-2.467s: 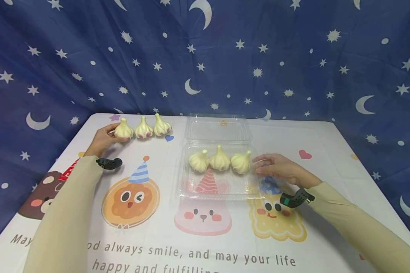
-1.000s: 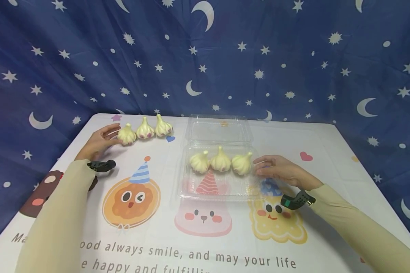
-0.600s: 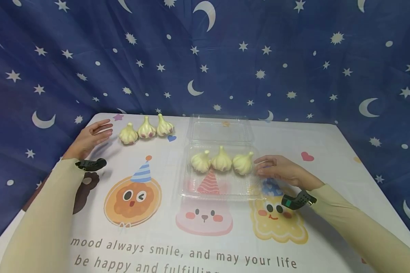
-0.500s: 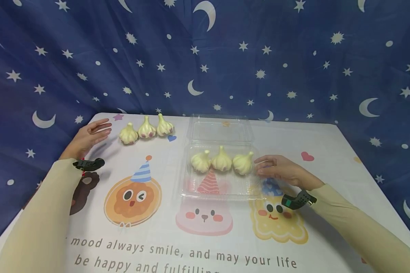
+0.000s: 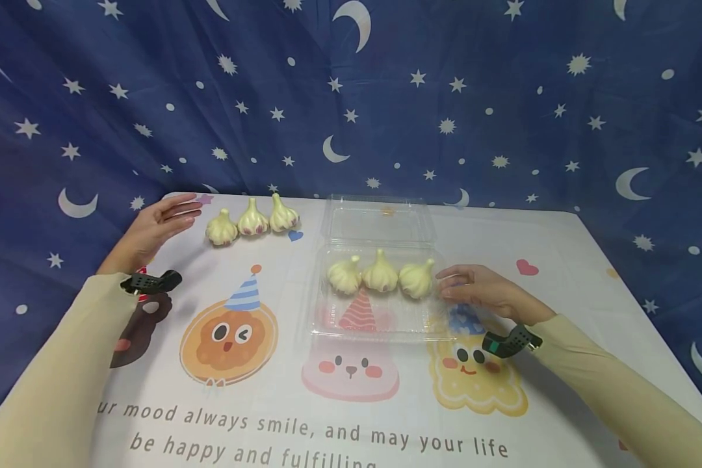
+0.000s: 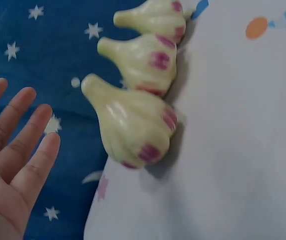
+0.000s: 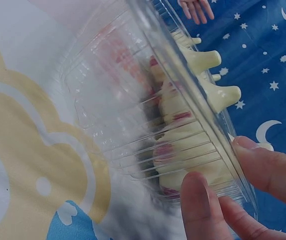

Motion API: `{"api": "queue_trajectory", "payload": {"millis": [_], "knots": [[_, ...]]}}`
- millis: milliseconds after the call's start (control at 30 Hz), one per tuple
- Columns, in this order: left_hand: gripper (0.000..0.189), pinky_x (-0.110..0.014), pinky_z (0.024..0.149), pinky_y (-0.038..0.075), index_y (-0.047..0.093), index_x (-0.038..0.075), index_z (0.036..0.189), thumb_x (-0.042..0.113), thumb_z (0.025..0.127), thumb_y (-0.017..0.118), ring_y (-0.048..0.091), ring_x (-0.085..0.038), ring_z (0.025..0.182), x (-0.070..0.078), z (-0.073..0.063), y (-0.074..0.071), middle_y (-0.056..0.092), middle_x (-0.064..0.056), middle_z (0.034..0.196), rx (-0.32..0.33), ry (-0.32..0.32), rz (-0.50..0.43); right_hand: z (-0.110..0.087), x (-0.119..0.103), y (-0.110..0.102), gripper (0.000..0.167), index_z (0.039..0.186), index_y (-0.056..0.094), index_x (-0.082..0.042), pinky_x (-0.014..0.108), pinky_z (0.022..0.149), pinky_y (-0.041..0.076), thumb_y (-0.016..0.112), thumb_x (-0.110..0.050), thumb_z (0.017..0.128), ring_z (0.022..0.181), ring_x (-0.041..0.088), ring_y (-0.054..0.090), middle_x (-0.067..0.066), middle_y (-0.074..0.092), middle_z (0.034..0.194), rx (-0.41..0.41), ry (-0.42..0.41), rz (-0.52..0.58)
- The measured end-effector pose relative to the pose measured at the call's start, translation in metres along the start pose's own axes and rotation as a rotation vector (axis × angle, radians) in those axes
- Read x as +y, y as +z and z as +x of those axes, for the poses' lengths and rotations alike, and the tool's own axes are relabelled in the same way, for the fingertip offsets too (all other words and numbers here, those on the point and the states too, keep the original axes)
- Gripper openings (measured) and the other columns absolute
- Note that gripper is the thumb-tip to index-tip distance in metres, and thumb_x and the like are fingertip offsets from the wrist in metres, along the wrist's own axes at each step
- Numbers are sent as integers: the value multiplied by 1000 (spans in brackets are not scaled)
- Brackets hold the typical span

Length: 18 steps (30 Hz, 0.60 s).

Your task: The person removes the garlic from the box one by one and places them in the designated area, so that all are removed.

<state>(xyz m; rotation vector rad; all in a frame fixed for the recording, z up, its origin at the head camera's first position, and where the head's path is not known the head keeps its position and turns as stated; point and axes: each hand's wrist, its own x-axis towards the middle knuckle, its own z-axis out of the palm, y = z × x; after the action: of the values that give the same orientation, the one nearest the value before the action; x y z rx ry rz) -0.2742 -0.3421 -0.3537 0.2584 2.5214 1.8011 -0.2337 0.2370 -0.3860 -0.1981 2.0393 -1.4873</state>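
At the table's back left, three garlic bulbs stand in a row: the left bulb (image 5: 221,228), the middle bulb (image 5: 253,218) and the right bulb (image 5: 283,213). Just left of them my left hand (image 5: 149,231) holds nothing. Its fingers (image 6: 20,137) are extended, apart from the nearest bulb. A clear plastic container (image 5: 351,325) lies with its lid folded back and three more garlic bulbs (image 5: 380,273) side by side inside. My right hand (image 5: 488,292) holds the container's right edge. In the right wrist view, the thumb (image 7: 197,205) lies against its ribbed outer wall, another fingertip at the rim.
The open lid (image 5: 377,221) extends toward the back edge. A white printed tablecloth (image 5: 240,390) covers the table. Behind it hangs a blue curtain (image 5: 386,97) with stars and moons. Both wrists wear black cameras.
My left hand has let go of the left garlic bulb, which now stands slightly nearer the front, and drawn away leftward. My right hand stays at the container.
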Motion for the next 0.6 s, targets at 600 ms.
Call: {"api": "queue_trajectory", "payload": {"millis": [600], "knots": [[51, -9, 90, 47, 40, 4, 141, 8, 92, 57, 53, 2, 116, 58, 0, 67, 55, 1, 132, -255, 106, 79, 0, 0, 0, 58, 135, 37, 10, 23, 85, 55, 63, -11, 88, 90, 4, 63, 4, 62, 105, 18, 18, -26]]}}
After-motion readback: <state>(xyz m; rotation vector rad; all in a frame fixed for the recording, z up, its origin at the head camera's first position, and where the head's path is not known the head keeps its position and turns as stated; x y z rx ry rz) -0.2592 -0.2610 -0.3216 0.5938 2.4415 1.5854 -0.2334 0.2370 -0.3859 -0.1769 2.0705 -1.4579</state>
